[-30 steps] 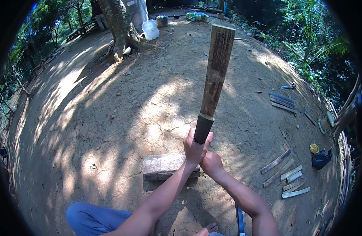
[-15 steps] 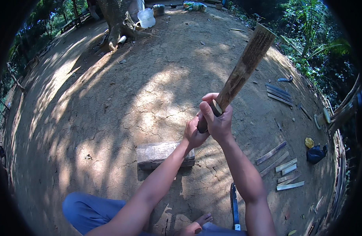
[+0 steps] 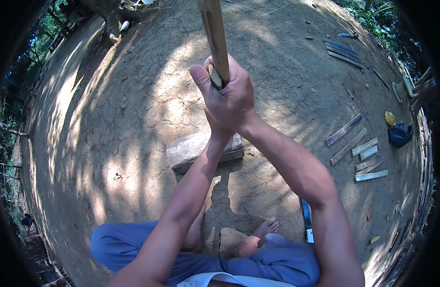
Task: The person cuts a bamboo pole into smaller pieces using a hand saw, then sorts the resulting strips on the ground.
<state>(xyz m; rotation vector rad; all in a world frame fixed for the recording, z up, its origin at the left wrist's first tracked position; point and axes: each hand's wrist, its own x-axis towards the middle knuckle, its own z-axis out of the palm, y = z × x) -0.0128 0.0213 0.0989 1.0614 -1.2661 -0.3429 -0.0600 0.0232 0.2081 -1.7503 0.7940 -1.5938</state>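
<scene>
A long brown wooden slat (image 3: pixel 213 36) rises out of my hands and runs past the upper edge of the view. Beside its lower part shows the pale cut end of a short piece of wood (image 3: pixel 214 76). My right hand (image 3: pixel 233 98) is closed round both, its thumb stretched up along the left side. Just below and behind it sits my left hand (image 3: pixel 215 122), mostly covered; its fingers are hidden, though half a second ago they were wrapped round the short piece. Under my wrists a squared wooden block (image 3: pixel 189 149) lies on the ground.
Several short wooden strips (image 3: pixel 356 139) lie to the right, near a black plastic bag (image 3: pixel 400 136). Darker slats (image 3: pixel 343 52) and a hammer-like tool (image 3: pixel 347 35) are farther off. A long blade (image 3: pixel 306 215) lies beside my right forearm. A tree trunk (image 3: pixel 110 19) stands far left.
Both hands have moved left and nearer the top of the view with the slat, which has swung from leaning right to leaning slightly left. The view has tipped down, showing more of my legs.
</scene>
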